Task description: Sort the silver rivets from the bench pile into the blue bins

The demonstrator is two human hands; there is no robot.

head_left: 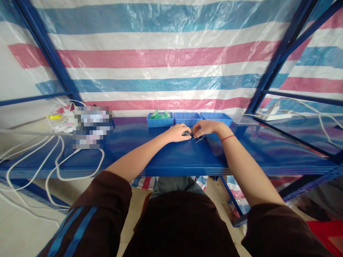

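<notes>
My left hand (178, 132) and my right hand (205, 127) rest close together on the blue shelf top (166, 153). Between them lies a small cluster of dark metal parts (187, 134), too small to name. The left fingers curl over that cluster. The right fingers are pinched together at its right side, above another small dark piece (198, 140) lying on the shelf. A red string circles my right wrist (227, 138).
Three blue bins stand behind my hands: the left bin (159, 122) holds green pieces, then the middle bin (187, 118) and right bin (217, 117). White cables (57, 157) loop at the left beside a blurred box (92, 126). Blue frame posts and a striped tarp surround the shelf.
</notes>
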